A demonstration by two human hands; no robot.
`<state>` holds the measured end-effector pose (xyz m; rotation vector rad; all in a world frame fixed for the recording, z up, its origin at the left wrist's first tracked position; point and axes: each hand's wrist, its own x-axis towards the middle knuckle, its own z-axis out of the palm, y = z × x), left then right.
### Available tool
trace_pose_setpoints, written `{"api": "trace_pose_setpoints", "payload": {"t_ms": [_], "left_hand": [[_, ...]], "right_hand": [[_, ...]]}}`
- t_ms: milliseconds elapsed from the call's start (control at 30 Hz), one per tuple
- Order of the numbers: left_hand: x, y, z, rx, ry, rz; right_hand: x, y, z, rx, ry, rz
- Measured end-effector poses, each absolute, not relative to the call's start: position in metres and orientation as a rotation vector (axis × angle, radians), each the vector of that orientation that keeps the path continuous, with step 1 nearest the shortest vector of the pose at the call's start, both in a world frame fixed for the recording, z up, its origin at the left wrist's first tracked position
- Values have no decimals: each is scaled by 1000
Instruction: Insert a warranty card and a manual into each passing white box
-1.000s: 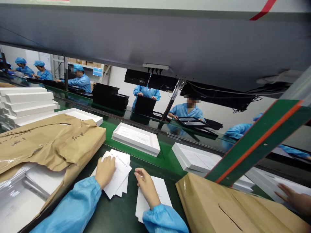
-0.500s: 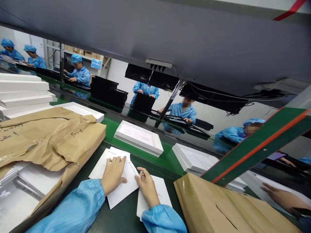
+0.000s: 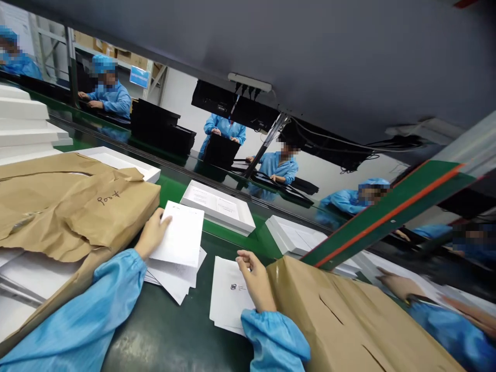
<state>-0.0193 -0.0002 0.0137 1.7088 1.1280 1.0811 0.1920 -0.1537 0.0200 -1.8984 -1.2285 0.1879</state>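
A: As the hands stand, item one: left hand (image 3: 153, 235), gripping a single white sheet (image 3: 179, 235) by its left edge, thumb on top, the sheet lifted clear of the fanned sheets (image 3: 170, 276) lying on the dark table (image 3: 174, 330).

B: And the right hand (image 3: 256, 279)?

A: Fingers curled loosely, tips resting on the upper right of a second white stack (image 3: 228, 294); it clasps nothing.

B: Handling notes?

A: I'd judge the sheet light, thin, springy rather than limp, likely smooth enough to slide. Best pinched at an edge or corner; squeezing mid-sheet would crease it.

B: Surroundings?

A: Torn brown wrapper (image 3: 73, 206) just left; another brown parcel (image 3: 349, 320) touching the right wrist. Beyond, white trays (image 3: 219, 206) on the green belt (image 3: 170, 188). A co-worker's hand (image 3: 395, 284) far right.
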Motion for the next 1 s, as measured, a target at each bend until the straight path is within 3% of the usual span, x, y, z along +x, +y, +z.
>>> {"api": "trace_pose_setpoints", "payload": {"t_ms": [167,333,467,667,833,1000], "left_hand": [[-11,3,-9,1239,936,1099],[-2,-5,-14,1138,866,1096],[0,-7,-12,1145,862,1103],[1,-7,-15,1212,912,1126],[4,-10,-17,1297,921,1155],[7,-22,-8,1398,867,1155]], "right_hand": [[198,-191,21,-2194,-1264,124],[187,-224,9,-2769,-1221,-11],[179,-228,7,-2905,-1210,-25],[183,-229,13,-2807,-1166,-139],[179,-224,37,-2330,-1074,-160],[144,-182,55,-2083,-1182,-541]]}}
